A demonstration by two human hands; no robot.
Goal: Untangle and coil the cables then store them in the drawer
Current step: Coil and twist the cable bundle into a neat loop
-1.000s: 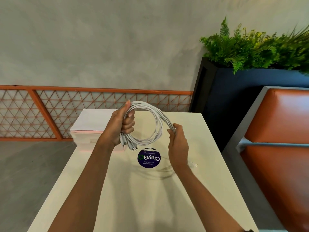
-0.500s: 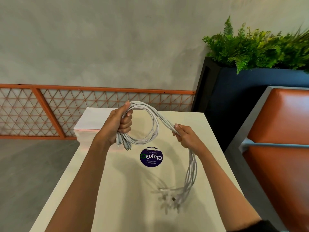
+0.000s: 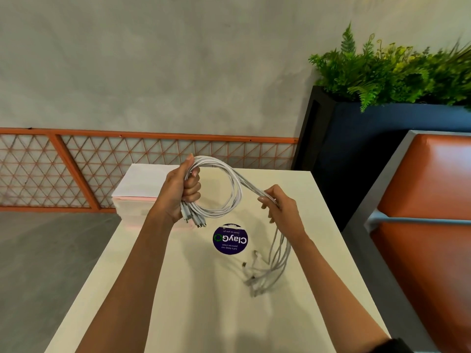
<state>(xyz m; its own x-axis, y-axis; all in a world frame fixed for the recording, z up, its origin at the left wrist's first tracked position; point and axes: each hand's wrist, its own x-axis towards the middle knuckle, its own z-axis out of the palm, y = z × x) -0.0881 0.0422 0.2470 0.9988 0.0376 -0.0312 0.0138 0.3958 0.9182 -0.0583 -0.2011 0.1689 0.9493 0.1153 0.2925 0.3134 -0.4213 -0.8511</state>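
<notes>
Coiling is in hand: up-left of the round sticker [image 3: 230, 239] on the smooth cream bench [image 3: 204, 314], the left hand [image 3: 182, 194] clenches its fingers round one round loop of thin, sleek white cables [image 3: 239, 196]. Up-right of the sticker the right hand [image 3: 283, 212] pinches the same bundle, limp tails dangling; next it likely must feed that slack into another loop.

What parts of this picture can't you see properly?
Head view: the loose plug ends of the white cables are motion-blurred, type unclear.
The left hand covers how many loops it grips.
The right hand hides the strands it pinches.
Small print on the sticker is too tiny to read.
</notes>
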